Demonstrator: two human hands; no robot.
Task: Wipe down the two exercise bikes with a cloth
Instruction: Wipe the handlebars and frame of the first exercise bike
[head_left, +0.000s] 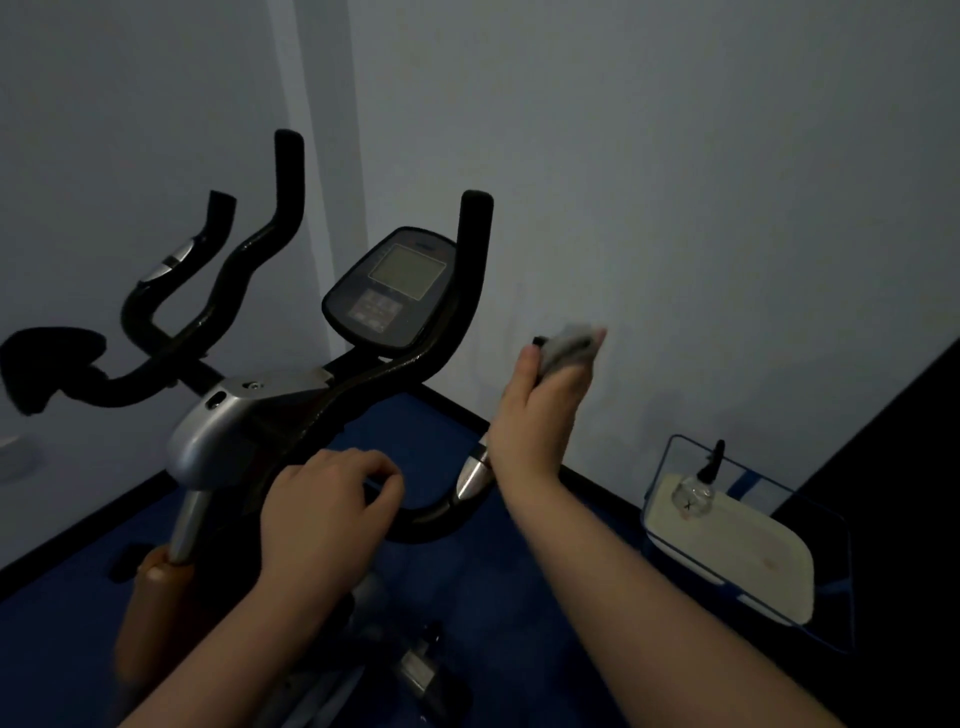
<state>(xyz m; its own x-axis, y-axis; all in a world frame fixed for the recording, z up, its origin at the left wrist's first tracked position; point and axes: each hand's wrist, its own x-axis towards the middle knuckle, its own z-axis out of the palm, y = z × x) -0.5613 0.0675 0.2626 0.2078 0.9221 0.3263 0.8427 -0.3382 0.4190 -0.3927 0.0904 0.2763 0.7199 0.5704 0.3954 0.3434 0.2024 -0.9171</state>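
dim room, blue floor (467, 597), grey wall (675, 156). exercise bike (244, 431) sits right in front, black curvy handlebars (260, 244) sticking up and a console (395, 291) with a pale screen tilted back between them. silver housing under the console, chrome post going down from it.

left hand (324, 512) is down on the near loop of the handlebar, fingers curled over the black tube, so it's gripping the bar. right hand (545, 405) is raised off to the right of the bike, out past the right handlebar grip and clear of it, fingers closed round a bunched-up grey cloth (569, 348). the cloth is a bit motion-blurred and pokes out the top of the fist, in the air in front of the wall, not touching any part of the bike.

a second set of handlebars (171, 270) with a silver sensor patch shows further left, plus some dark padded thing at the left edge, hard to tell what exactly.

over on the right on the floor there's a blue wire-frame basket (670, 478) with a white tray-ish thing in it and a small clear spray bottle (693, 496) with a black top.
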